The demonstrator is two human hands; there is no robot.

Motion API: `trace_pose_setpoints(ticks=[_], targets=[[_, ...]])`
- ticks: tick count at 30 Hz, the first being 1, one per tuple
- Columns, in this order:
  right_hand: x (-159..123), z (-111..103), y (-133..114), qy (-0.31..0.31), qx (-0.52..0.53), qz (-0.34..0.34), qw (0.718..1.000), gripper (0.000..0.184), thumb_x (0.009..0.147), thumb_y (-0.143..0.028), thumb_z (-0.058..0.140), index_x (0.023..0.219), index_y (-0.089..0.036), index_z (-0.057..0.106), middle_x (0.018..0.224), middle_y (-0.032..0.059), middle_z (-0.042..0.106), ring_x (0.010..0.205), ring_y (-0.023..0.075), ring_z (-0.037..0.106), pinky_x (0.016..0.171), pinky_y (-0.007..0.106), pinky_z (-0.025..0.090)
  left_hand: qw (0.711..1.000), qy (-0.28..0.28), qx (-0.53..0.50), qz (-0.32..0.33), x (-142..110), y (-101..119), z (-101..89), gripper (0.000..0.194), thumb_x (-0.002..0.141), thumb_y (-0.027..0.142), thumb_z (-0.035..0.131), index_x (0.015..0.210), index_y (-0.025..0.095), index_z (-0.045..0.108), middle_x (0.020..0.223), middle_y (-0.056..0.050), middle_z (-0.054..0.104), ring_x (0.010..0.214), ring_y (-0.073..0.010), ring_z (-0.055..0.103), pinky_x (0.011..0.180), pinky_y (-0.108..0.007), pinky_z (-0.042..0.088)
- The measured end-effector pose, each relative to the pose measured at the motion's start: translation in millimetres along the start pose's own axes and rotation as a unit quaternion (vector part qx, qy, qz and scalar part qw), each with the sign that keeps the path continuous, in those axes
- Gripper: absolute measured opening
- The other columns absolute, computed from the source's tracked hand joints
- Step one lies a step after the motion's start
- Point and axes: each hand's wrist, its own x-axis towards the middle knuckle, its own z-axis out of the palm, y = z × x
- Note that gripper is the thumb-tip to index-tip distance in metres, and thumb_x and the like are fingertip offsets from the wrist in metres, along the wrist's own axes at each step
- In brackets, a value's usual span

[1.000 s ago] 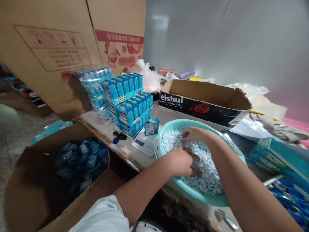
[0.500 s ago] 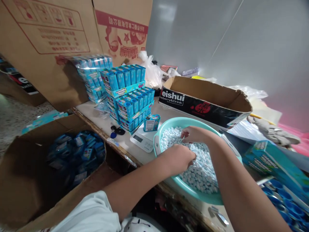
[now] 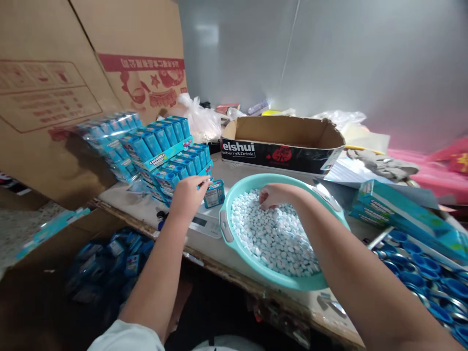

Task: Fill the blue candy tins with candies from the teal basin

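My left hand (image 3: 190, 194) is raised over the small white scale (image 3: 206, 225), its fingertips pinched just above a blue candy tin (image 3: 215, 194) standing on it. Whatever sits in that pinch is too small to name. Light blue and white candies (image 3: 278, 239) fill much of a turquoise basin (image 3: 252, 267). Inside the basin my right hand (image 3: 272, 196) rests on the candies at the far side, its fingers curled; what they hold is hidden.
Display boxes of blue tins (image 3: 164, 146) are stacked at the left, near a tall carton (image 3: 142, 29). A black-sided box (image 3: 274, 158) stands behind the basin. Lower left, a carton holds blue tins (image 3: 117, 258). Open blue tins (image 3: 424, 273) lie at the right.
My left hand has left the basin and moved left to the tin on the scale. My right hand stays in the candies. The view has turned to the right.
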Motion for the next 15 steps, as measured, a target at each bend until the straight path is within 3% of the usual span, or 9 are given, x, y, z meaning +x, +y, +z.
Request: trace_pose_setpoints(ticks=[5, 10, 15], targets=[[-4.1, -3.3, -2.7, -0.008, -0.011, -0.009, 1.0, 0.022, 0.084, -0.028, 0.076, 0.102, -0.016, 0.072, 0.08, 0.0015, 0.071, 0.071, 0.0164, 0.067, 0.07, 0.031, 0.055, 0.993, -0.1, 0.067, 0.008, 12.4, -14.0, -1.2, 0.027, 0.093, 0.031, 0.057, 0.106, 0.022, 0.078, 0.112, -0.008, 0.076, 0.105, -0.0247, 0.07, 0.095, -0.034, 0.053], [-12.4, -7.8, -3.9, -0.011, -0.027, -0.02, 0.999, 0.027, 0.096, -0.037, 0.067, 0.11, -0.014, 0.068, 0.099, 0.0034, 0.069, 0.085, 0.0181, 0.067, 0.078, 0.036, 0.059, 0.991, -0.108, 0.081, 0.012, 11.4, -28.5, 4.1, 0.033, 0.091, 0.038, 0.05, 0.097, 0.02, 0.078, 0.102, -0.01, 0.071, 0.097, -0.0263, 0.067, 0.091, -0.036, 0.052], [-8.6, -10.7, -2.4, -0.018, -0.014, -0.024, 0.999, 0.03, 0.096, -0.038, 0.067, 0.112, -0.013, 0.067, 0.103, 0.003, 0.069, 0.091, 0.0206, 0.068, 0.08, 0.036, 0.059, 0.992, -0.094, 0.081, -0.008, 15.9, -35.0, 6.7, 0.031, 0.087, 0.05, 0.049, 0.089, 0.031, 0.073, 0.088, 0.003, 0.064, 0.089, -0.0181, 0.06, 0.084, -0.028, 0.047]])
